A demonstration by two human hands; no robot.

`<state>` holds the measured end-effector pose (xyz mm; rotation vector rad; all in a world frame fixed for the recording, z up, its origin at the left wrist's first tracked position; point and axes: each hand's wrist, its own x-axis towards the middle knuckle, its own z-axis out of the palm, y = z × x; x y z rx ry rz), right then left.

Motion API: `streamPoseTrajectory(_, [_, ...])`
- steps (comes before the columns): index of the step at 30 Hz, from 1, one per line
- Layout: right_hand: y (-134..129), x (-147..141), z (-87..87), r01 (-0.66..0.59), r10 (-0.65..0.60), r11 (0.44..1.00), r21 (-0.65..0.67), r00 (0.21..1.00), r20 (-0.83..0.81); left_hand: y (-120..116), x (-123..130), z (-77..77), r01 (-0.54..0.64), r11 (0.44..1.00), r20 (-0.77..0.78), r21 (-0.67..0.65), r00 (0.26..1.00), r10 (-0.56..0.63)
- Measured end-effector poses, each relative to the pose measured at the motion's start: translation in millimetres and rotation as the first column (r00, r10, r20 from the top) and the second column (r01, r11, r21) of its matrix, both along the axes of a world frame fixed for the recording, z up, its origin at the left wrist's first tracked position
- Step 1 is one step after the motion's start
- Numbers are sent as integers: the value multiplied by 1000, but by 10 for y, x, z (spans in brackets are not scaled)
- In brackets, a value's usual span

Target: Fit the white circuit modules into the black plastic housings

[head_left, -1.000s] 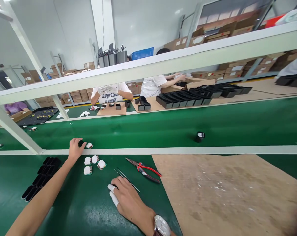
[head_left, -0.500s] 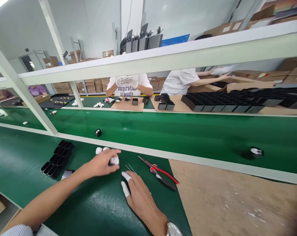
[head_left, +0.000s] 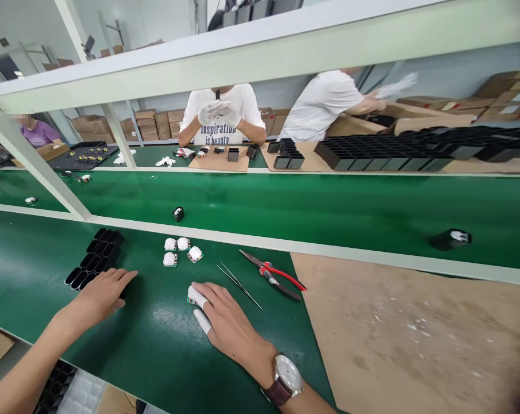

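Note:
My left hand [head_left: 96, 294] reaches over the near right edge of a block of black oval housings [head_left: 96, 253], fingers stretched and nothing visible in them. My right hand [head_left: 231, 325], with white covers on two fingertips and a watch on the wrist, has its fingertips on a small green circuit board [head_left: 191, 300]. Most of that board is hidden under the fingers. Beyond it lie several circuit boards [head_left: 170, 260] with white domed tops. Tweezers [head_left: 240, 286] and red-and-black long-nose pliers [head_left: 270, 273] lie to the right of them.
A brown cardboard sheet [head_left: 415, 328] covers the bench's right side. Past a white rail, a green belt [head_left: 307, 201] carries black housings [head_left: 451, 238]. A slanted white post [head_left: 39, 161] stands left. Co-workers sit across; one person's gloved hands [head_left: 219, 112] are raised.
My left hand has moved from the white-topped boards leftward to the black housings. My right hand has shifted slightly left, with a circuit board now showing at its fingertips. The view has tilted down.

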<state>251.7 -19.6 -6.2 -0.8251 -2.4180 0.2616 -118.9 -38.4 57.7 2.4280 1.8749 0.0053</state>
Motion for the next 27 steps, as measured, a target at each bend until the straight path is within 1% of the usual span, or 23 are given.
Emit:
streamPoseTrajectory(1, [5,-2,-14,27,-27,1000,-5,1000,-1,-14,-21,-27,-6,1000,3,-18,1000,6])
streamPoseTrajectory(3, [19,17,-25,86,-86,996,-23,996,-4,-23,63,-21,8,1000,82,-7,997,-7])
streamPoseTrajectory(5, [33,57,-10,116,-117,992,-44,993,-8,-6,277,46,54,998,223,28,973,-59])
streamPoseTrajectory(6, [39,80,4,111,-112,993,-50,994,-9,10,410,84,87,996,300,37,949,-94])
streamPoseTrajectory(8, [54,127,33,72,-72,996,-56,997,4,60,678,126,167,986,433,23,887,-160])
streamPoseTrajectory(9, [64,150,46,48,-47,997,-57,999,14,92,799,123,199,980,479,11,859,-180])
streamPoseTrajectory(12, [95,207,62,0,1,997,-75,1000,11,213,1059,26,240,970,550,-19,813,-190])
streamPoseTrajectory(15, [121,241,56,-15,11,995,-101,999,-43,346,1179,-113,261,965,596,-37,781,-188])
streamPoseTrajectory(18, [133,259,46,-11,5,995,-100,998,-57,443,1223,-238,277,961,644,-4,736,-210])
streamPoseTrajectory(21, [139,275,41,4,-8,996,-87,999,-44,475,1241,-368,247,966,678,75,698,-231])
streamPoseTrajectory(24, [146,288,47,21,-26,996,-85,998,-60,453,1258,-488,196,974,697,112,683,-217])
streamPoseTrajectory(27, [149,287,75,35,-43,996,-78,994,-103,410,1283,-551,158,979,705,126,680,-200])
